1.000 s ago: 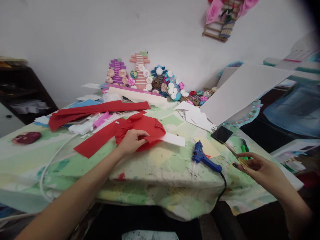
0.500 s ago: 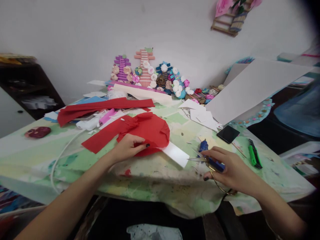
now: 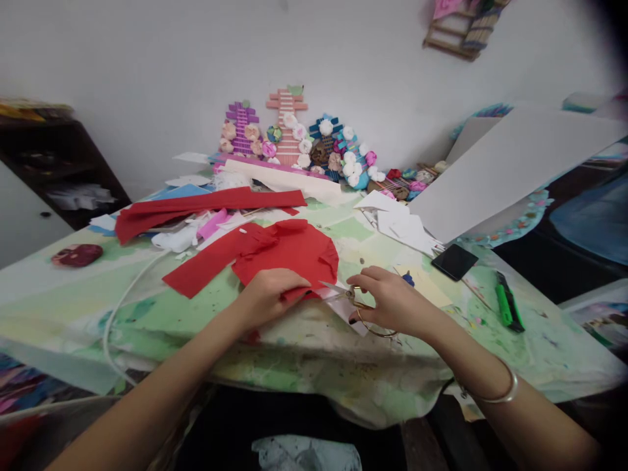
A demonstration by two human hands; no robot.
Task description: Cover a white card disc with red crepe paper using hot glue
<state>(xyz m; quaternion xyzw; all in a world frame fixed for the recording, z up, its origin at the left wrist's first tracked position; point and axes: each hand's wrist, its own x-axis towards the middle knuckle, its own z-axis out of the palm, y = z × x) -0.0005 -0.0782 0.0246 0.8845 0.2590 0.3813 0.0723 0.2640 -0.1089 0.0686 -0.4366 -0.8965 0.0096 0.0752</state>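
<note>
Red crepe paper [image 3: 289,252] lies gathered into a rounded shape in front of me, with a long strip [image 3: 196,265] trailing to the left. My left hand [image 3: 275,294] pinches its near edge, thumb and fingers closed. Gold-handled scissors [image 3: 350,294] are in my right hand [image 3: 387,297], fingers at the loops. Their blades are parted and point left at the paper's near right edge; whether they touch it I cannot tell. A white card strip [image 3: 346,313] sticks out from beneath the red paper, partly under the scissors.
Behind lie a folded red sheet [image 3: 206,208], a white glue gun [image 3: 174,241] and its cord. To the right are white paper pieces [image 3: 400,222], a black phone [image 3: 454,261] and a green cutter [image 3: 509,302]. Decorated stick crafts [image 3: 287,134] lean on the wall.
My right hand has brought the scissors left, from beside the white strip to the red paper's edge. My left hand has shifted right and now pinches the near edge.
</note>
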